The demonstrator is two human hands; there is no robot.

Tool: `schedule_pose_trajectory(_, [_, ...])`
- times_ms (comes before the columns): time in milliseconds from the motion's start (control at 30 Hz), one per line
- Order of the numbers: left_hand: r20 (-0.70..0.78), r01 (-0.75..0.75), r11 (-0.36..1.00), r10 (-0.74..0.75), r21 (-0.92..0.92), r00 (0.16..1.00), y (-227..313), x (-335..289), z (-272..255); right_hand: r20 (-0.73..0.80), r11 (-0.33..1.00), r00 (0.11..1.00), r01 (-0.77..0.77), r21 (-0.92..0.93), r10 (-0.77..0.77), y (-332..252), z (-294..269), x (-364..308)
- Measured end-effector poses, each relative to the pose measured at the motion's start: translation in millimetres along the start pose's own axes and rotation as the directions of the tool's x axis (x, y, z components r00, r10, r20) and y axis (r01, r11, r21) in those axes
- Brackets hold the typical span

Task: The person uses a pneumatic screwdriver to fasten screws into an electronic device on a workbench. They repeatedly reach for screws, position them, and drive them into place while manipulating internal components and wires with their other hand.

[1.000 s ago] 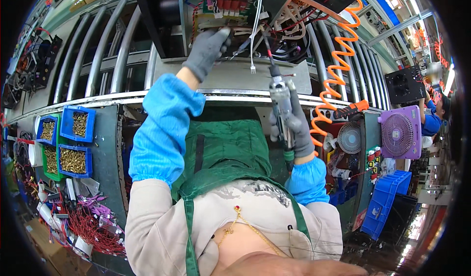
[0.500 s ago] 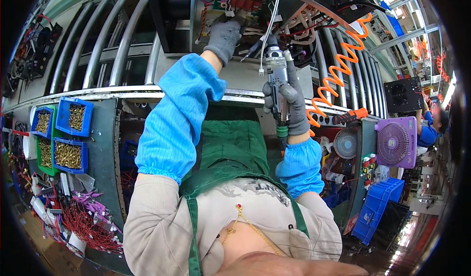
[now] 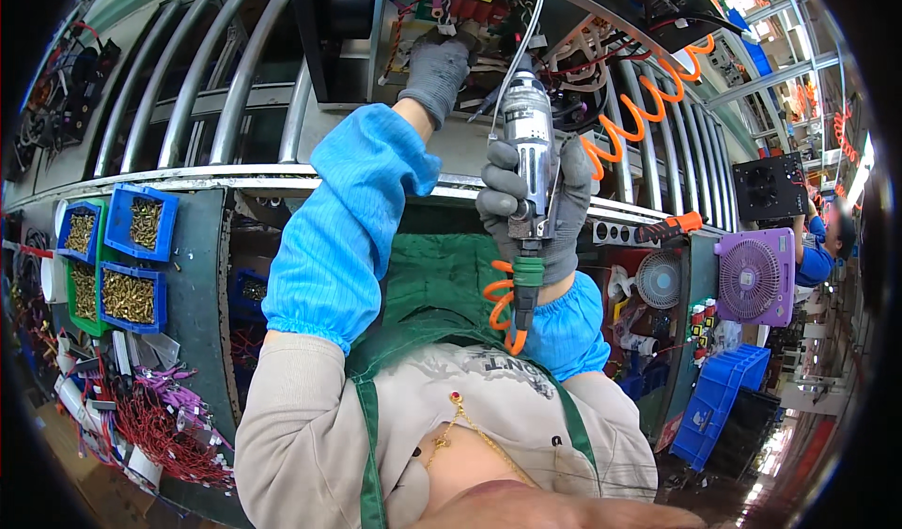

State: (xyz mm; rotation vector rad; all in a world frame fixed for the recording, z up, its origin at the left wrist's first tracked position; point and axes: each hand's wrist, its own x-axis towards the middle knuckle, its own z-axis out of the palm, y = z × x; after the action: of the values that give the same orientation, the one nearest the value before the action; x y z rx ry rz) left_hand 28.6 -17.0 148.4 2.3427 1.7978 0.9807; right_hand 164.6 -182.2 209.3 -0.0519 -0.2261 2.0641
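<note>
My right hand (image 3: 554,195), in a grey glove, wraps round a silver air screwdriver (image 3: 529,120) with a green collar near its hose end. The driver's far end points into an open metal chassis (image 3: 374,36); its tip is hidden among wires. My left hand (image 3: 438,70), gloved too, reaches into the chassis beside a circuit board (image 3: 470,9). Its fingers are bent together near the wiring, and whatever they pinch is hidden. A white cable (image 3: 533,23) hangs down across the chassis front, passing close to the driver.
Metal rollers (image 3: 252,69) run left and right of the chassis. On the left bench, blue bins (image 3: 142,221) hold brass-coloured screws beside red wire bundles (image 3: 178,440). An orange coiled hose (image 3: 628,130) stretches at right, near an orange-handled tool (image 3: 672,227) and a purple fan (image 3: 756,275).
My right hand has turned, bringing the driver's hose end toward my body, and an orange hose loop now shows by it. My left hand has stayed nearly in place inside the chassis.
</note>
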Motion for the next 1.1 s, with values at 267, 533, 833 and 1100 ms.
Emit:
schedule_pose_trajectory(267, [0.009,0.012,0.999,-0.012,-0.043,1.0,4,1,-9,-0.065,0.994,0.997,0.036,-0.104,-0.043,0,5,0])
schedule_pose_trajectory(533, [-0.008,-0.038,0.999,0.038,-0.013,0.999,-4,1,9,-0.052,0.991,0.997,0.047,-0.124,-0.053,0,-5,1])
schedule_pose_trajectory(833, [-0.173,-0.081,0.988,0.058,-0.131,0.983,-4,-5,-1,-0.085,0.975,0.99,0.091,-0.205,-0.111,2,-7,2])
schedule_pose_trajectory(1100, [0.123,-0.214,0.94,0.187,0.266,0.975,-19,-5,-2,-0.015,0.983,0.996,0.087,-0.161,-0.091,2,-19,0])
